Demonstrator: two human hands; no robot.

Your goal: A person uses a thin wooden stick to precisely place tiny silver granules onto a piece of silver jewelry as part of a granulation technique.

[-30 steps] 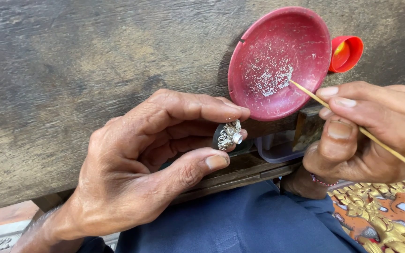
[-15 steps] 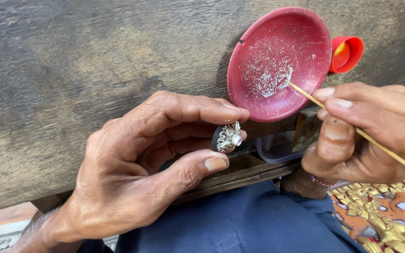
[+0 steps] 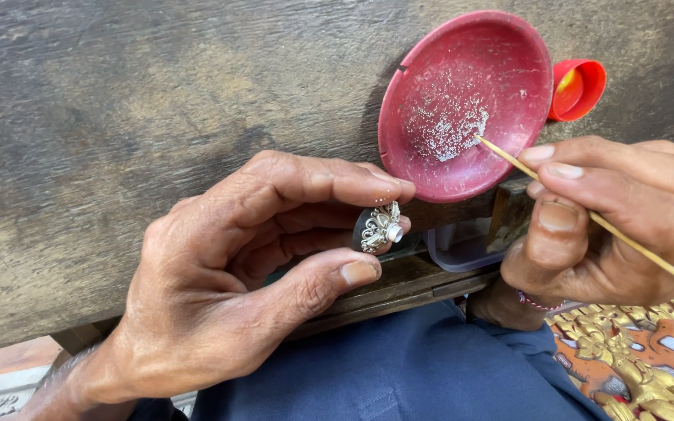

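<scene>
My left hand (image 3: 243, 273) pinches a small silver filigree ornament (image 3: 381, 227) with a pale round stone between thumb and fingers, just below a red dish. My right hand (image 3: 610, 222) grips a thin wooden stick (image 3: 587, 217) like a pen. The stick's tip rests among tiny silver granules (image 3: 450, 132) scattered inside the shallow red dish (image 3: 509, 54), which lies on a dark worn wooden bench (image 3: 157, 101).
A small red cap (image 3: 579, 88) with yellow inside sits against the dish's right edge. A clear plastic tray (image 3: 462, 249) shows under the bench edge. Blue trousers (image 3: 399, 374) fill the bottom, and a gold and orange carved piece (image 3: 641, 366) lies at the lower right.
The stick's tip has shifted slightly within the granules in the dish. My left hand and the ornament have stayed in place.
</scene>
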